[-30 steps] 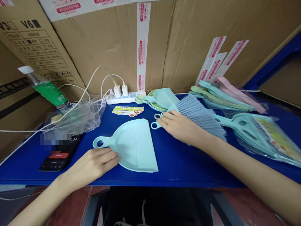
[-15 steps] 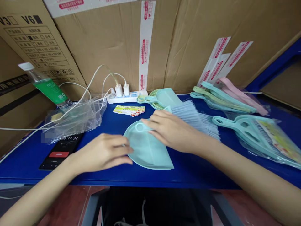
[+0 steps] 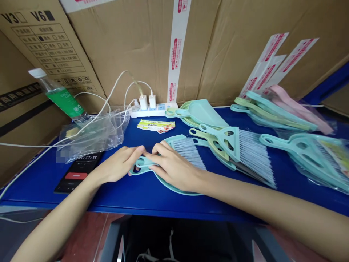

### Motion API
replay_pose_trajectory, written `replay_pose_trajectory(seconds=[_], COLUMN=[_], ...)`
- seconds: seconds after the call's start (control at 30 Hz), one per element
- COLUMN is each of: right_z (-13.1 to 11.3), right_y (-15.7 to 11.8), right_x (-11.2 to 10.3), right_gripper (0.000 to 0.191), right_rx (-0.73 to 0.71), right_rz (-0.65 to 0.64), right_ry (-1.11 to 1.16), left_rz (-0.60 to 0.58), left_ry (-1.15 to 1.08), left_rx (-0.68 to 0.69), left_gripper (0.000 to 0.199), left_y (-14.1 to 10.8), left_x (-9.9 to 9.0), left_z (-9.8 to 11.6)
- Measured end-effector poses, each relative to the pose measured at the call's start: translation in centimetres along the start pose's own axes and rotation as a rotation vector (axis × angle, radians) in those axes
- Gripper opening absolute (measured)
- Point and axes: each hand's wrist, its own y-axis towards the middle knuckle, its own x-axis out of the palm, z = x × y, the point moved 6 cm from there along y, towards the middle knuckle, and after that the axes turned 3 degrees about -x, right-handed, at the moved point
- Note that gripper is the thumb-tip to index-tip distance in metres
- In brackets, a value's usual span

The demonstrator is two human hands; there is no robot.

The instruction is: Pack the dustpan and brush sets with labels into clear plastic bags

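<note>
A mint-green dustpan point(image 3: 174, 188) lies near the table's front edge, its handle pointing left. On top of it rests a mint hand brush point(image 3: 189, 150) with pale blue bristles. My right hand point(image 3: 174, 165) is closed over the brush, covering much of its head and of the pan. With my left hand point(image 3: 120, 165) I grip the ring ends of the two handles, which lie one over the other. Just right, a pile of hand brushes point(image 3: 222, 140), mint and light green, lies with bristles to the right. Stacked dustpans point(image 3: 208, 112) stand behind.
Bagged brush-and-dustpan sets point(image 3: 308, 153) lie at the right, with more sets point(image 3: 283, 109) behind. Printed cards point(image 3: 155, 126) sit before a power strip point(image 3: 154, 110). On the left are a phone point(image 3: 77, 174), plastic bags point(image 3: 95, 134), a bottle point(image 3: 64, 102) and a white cable point(image 3: 102, 103).
The brush has come down onto the dustpan, handles now together at the left. My left hand has moved from the pan's rim to the handles; my right hand has shifted lower, exposing the brush pile.
</note>
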Motion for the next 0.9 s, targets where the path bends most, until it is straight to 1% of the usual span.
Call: replay_pose_trajectory(seconds=[0.1, 0.17, 0.23, 0.27, 0.3, 0.37, 0.43, 0.47, 0.5, 0.57, 0.63, 0.77, 0.9], right_z=[0.1, 0.3, 1.0, 1.5, 2.2, 3.7, 5.5, 6.2, 6.8, 7.6, 7.8, 7.6, 7.7], right_y=[0.2, 0.2, -0.1, -0.4, -0.9, -2.1, -3.6, -4.4, -5.1, -6.2, -6.8, -6.9, -6.8], right_x=[0.1, -0.4, -1.6, -2.4, -3.2, -4.9, -6.5, -7.0, -7.1, -7.0, -6.7, -6.0, -6.0], right_gripper=[0.014, 0.015, 0.021, 0.024, 0.026, 0.027, 0.029, 0.028, 0.024, 0.021, 0.021, 0.027, 0.029], right_rx=[0.052, 0.067, 0.052, 0.041, 0.036, -0.010, -0.004, -0.009, -0.019, -0.006, 0.023, 0.056, 0.083], right_rz=[0.075, 0.125, 0.149, 0.151, 0.139, 0.095, 0.093, 0.077, 0.027, -0.022, -0.042, -0.044, -0.045], right_ry=[0.107, 0.193, 0.227, 0.187, 0.097, -0.152, -0.432, -0.540, -0.613, -0.698, -0.745, -0.798, -0.817], left_rz=[-0.099, -0.134, -0.156, -0.175, -0.194, -0.245, -0.299, -0.326, -0.350, -0.378, -0.374, -0.355, -0.389], left_ry=[-0.160, -0.204, -0.198, -0.192, -0.190, -0.212, -0.265, -0.298, -0.329, -0.369, -0.381, -0.378, -0.346], left_rx=[-0.046, -0.032, -0.003, 0.012, 0.026, 0.043, 0.042, 0.033, 0.018, -0.016, -0.030, -0.008, 0.023], left_gripper=[0.054, 0.052, 0.048, 0.046, 0.044, 0.041, 0.039, 0.039, 0.039, 0.039, 0.041, 0.042, 0.037], left_y=[0.2, 0.3, 0.4, 0.4, 0.4, 0.3, 0.2, 0.2, 0.2, 0.2, 0.2, 0.2, 0.1], left_x=[0.9, 1.2, 1.4, 1.5, 1.5, 1.7, 1.8, 1.9, 2.0, 2.1, 2.0, 1.5, 1.4], left_z=[-0.5, -0.5, -0.4, -0.3, -0.2, -0.1, -0.1, -0.2, -0.3, -0.6, -0.6, 0.1, 0.4])
